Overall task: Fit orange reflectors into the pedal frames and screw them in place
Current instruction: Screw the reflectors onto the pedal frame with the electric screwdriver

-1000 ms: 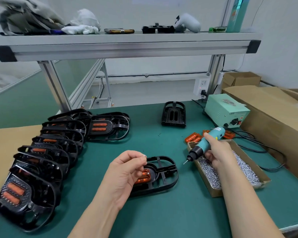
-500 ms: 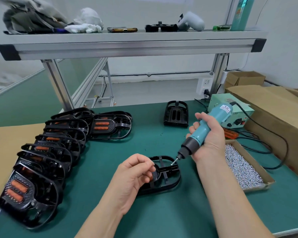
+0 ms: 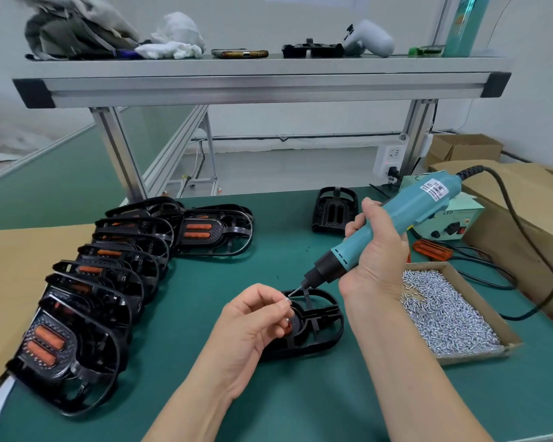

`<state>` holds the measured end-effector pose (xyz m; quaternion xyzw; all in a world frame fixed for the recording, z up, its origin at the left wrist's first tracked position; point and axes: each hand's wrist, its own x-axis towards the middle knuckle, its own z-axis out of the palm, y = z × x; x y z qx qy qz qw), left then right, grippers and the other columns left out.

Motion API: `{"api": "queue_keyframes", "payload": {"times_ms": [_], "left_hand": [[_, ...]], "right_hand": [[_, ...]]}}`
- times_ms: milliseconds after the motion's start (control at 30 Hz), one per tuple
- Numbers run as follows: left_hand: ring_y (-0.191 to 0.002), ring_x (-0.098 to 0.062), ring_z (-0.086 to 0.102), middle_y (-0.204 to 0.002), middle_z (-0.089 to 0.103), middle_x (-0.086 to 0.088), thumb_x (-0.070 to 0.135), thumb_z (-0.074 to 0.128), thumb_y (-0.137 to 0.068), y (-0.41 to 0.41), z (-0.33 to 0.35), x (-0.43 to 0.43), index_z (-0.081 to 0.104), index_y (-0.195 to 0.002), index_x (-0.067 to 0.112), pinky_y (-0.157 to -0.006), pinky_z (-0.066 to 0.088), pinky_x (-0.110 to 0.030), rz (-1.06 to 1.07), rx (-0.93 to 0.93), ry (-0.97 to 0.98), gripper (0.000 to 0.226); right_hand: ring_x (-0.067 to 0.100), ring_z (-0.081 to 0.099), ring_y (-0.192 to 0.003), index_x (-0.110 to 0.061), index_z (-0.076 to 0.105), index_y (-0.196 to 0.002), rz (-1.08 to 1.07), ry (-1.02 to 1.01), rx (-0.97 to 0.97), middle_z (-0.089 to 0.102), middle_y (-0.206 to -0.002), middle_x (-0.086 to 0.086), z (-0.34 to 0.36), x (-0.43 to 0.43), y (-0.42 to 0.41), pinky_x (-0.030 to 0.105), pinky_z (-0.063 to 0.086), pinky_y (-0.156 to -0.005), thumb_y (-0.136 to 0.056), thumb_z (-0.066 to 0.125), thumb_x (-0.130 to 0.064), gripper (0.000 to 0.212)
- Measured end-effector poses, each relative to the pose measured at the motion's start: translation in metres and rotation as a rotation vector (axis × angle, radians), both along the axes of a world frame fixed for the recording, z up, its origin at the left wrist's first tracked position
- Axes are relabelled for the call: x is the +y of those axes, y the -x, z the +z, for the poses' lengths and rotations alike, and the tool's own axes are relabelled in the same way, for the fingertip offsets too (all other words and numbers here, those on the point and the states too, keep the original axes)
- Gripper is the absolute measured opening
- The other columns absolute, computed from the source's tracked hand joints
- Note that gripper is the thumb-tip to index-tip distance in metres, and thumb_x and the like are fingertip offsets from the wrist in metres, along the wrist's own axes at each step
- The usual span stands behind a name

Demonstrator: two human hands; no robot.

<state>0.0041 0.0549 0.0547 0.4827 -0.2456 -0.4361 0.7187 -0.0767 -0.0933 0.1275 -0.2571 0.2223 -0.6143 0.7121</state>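
Pinching screw (image 3: 286,301) in left hand (image 3: 249,327), right hand (image 3: 377,263) gripping screwdriver (image 3: 406,215), screw box (image 3: 473,357) nearby.

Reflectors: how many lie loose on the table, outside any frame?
1 in clear view: a reflector lies between the screw tray and the power box, right of the right hand. More may be hidden behind that hand.

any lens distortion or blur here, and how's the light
Head view: wide-angle stretch, the shelf posts splay outward toward the top and the grey cloth bundle in the corner is smeared; the centre is sharp, electric screwdriver included; light is soft and even, faint shadow under the pedal frame, small glints on the screws.
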Motion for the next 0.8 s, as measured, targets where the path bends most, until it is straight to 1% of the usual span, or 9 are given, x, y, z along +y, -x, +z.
{"api": "queue_keyframes", "payload": {"times_ms": [367,433,500,533,600,633,700,800], "left_hand": [[-0.061,-0.011,0.058,-0.074,0.064,-0.008,0.012,0.074,-0.074,0.0,-0.004,0.001,0.07,-0.072,0.015,-0.057,0.049,-0.018,0.026,-0.022,-0.008,0.006],[-0.062,-0.012,0.058,-0.074,0.064,-0.007,0.014,0.074,-0.074,0.001,-0.003,0.002,0.07,-0.071,0.016,-0.058,0.049,-0.019,0.061,-0.103,-0.02,0.006],[-0.063,-0.012,0.059,-0.072,0.066,-0.007,0.015,0.074,-0.076,0.001,-0.003,0.002,0.069,-0.071,0.017,-0.059,0.05,-0.019,0.13,-0.257,-0.041,0.007],[-0.062,-0.011,0.059,-0.071,0.066,-0.006,0.013,0.074,-0.078,0.001,-0.004,0.002,0.07,-0.071,0.017,-0.06,0.05,-0.019,0.162,-0.334,-0.041,0.009],[-0.062,-0.009,0.059,-0.069,0.066,-0.006,0.001,0.073,-0.084,0.002,-0.007,0.002,0.07,-0.072,0.016,-0.06,0.051,-0.018,0.206,-0.44,-0.028,0.02],[-0.063,-0.009,0.06,-0.069,0.066,-0.005,-0.005,0.07,-0.086,0.003,-0.009,0.002,0.07,-0.072,0.016,-0.06,0.051,-0.018,0.225,-0.468,-0.027,0.025],[-0.065,-0.009,0.062,-0.069,0.067,-0.005,-0.008,0.068,-0.086,0.002,-0.012,0.003,0.07,-0.072,0.017,-0.061,0.053,-0.02,0.263,-0.497,-0.032,0.028],[-0.069,-0.01,0.063,-0.074,0.071,-0.003,-0.003,0.073,-0.084,-0.004,-0.015,0.006,0.071,-0.075,0.022,-0.066,0.052,-0.021,0.297,-0.582,-0.076,0.027]], "right_hand": [[0.004,0.055,-0.054,-0.018,0.061,-0.088,0.013,0.031,0.002,0.061,-0.065,-0.01,-0.005,0.006,-0.003,0.019,0.049,-0.054,-0.085,0.072,-0.003,0.019],[0.004,0.054,-0.054,-0.017,0.061,-0.089,0.016,0.046,0.005,0.061,-0.066,-0.009,-0.005,0.007,-0.003,0.019,0.049,-0.054,-0.083,0.073,-0.005,0.018],[0.005,0.054,-0.053,-0.017,0.061,-0.09,0.014,0.074,0.014,0.06,-0.065,-0.009,-0.006,0.008,-0.004,0.019,0.049,-0.054,-0.08,0.074,-0.009,0.018],[0.005,0.053,-0.053,-0.017,0.061,-0.09,0.009,0.093,0.027,0.059,-0.064,-0.008,-0.007,0.009,-0.005,0.019,0.048,-0.055,-0.079,0.074,-0.012,0.018],[0.007,0.051,-0.051,-0.019,0.06,-0.087,-0.009,0.129,0.054,0.056,-0.06,-0.008,-0.007,0.011,-0.008,0.019,0.047,-0.055,-0.078,0.073,-0.014,0.016],[0.007,0.05,-0.05,-0.019,0.06,-0.086,-0.019,0.14,0.063,0.055,-0.058,-0.008,-0.007,0.012,-0.011,0.019,0.046,-0.055,-0.078,0.073,-0.015,0.016],[0.008,0.048,-0.05,-0.02,0.059,-0.084,-0.031,0.15,0.076,0.054,-0.057,-0.008,-0.008,0.013,-0.015,0.02,0.045,-0.054,-0.079,0.073,-0.014,0.016],[0.009,0.047,-0.049,-0.019,0.06,-0.083,-0.029,0.153,0.09,0.054,-0.057,-0.007,-0.01,0.015,-0.022,0.022,0.044,-0.053,-0.079,0.072,-0.012,0.015]]}}
